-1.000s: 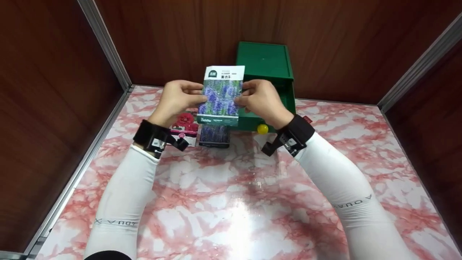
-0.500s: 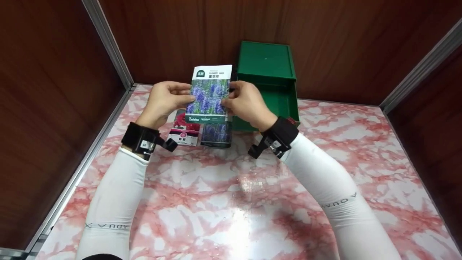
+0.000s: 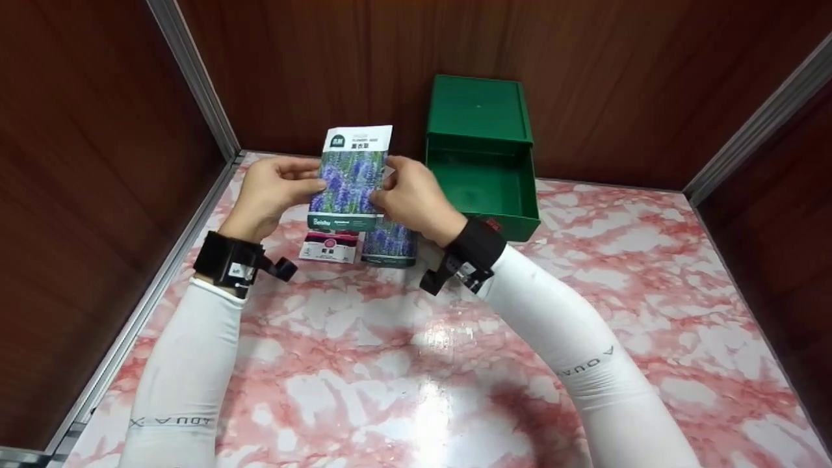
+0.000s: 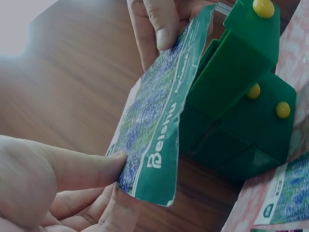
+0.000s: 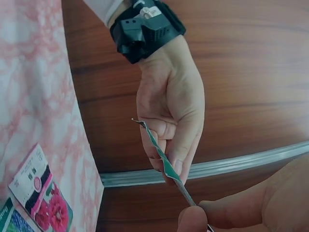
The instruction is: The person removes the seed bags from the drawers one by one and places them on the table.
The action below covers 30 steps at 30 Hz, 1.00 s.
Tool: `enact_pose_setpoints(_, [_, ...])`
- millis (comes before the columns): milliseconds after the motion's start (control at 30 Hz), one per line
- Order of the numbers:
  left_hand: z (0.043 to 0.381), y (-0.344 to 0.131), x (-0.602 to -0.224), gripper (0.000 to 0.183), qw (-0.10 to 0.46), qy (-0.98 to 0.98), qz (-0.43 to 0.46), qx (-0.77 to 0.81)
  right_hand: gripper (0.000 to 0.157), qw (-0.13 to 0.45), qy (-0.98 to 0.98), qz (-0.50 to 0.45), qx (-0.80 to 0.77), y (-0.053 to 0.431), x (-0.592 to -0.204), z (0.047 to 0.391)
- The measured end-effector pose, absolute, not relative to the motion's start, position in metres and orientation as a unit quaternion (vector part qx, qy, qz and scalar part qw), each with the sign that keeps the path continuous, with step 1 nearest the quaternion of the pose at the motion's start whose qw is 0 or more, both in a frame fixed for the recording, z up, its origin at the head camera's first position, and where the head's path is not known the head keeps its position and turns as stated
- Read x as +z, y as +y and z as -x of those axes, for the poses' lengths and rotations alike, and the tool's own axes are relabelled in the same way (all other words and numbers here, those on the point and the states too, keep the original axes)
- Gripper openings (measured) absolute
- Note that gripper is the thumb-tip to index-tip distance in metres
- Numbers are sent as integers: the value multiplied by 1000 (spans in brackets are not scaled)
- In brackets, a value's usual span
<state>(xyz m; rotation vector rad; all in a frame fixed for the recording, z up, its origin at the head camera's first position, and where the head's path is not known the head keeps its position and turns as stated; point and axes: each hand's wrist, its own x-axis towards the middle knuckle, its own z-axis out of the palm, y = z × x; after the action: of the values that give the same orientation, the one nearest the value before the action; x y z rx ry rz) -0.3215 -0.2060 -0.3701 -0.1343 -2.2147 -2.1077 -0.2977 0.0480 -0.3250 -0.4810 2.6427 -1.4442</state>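
Both hands hold up a lavender seed packet (image 3: 348,179), white at the top with purple flowers and a green bottom band. My left hand (image 3: 270,192) pinches its left edge between thumb and fingers, and my right hand (image 3: 416,195) pinches the right edge. In the right wrist view the packet (image 5: 166,166) shows edge-on, slightly wavy. Below it on the table lie a red-flower seed packet (image 3: 329,247), its upper part covered by the held packet, and a second lavender seed packet (image 3: 390,244), partly hidden by the held packet and right hand.
A green drawer box (image 3: 480,107) stands against the back wall with its drawer (image 3: 484,195) pulled out. Yellow knobs (image 4: 283,109) show on its front in the left wrist view. Brown wood-grain panels (image 3: 312,65) enclose the marbled table (image 3: 364,364).
Both hands have carried the held lavender packet left and slightly down, away from the drawer. It now overlaps the red-flower packet, and more of the drawer's inside shows.
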Motion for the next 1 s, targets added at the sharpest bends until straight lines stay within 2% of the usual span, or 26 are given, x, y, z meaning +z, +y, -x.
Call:
enact_pose_setpoints(167, [319, -216, -379, 45, 43, -725, 51, -686, 75, 47, 872, 167, -458, 37, -333, 297])
enact_pose_setpoints(500, [314, -234, -402, 50, 30, -727, 26, -685, 73, 15, 890, 204, -408, 18, -362, 299])
enact_pose_setpoints(1000, [312, -252, -444, 52, -2, -731, -22, -683, 71, 84, 842, 164, -508, 0, -424, 307])
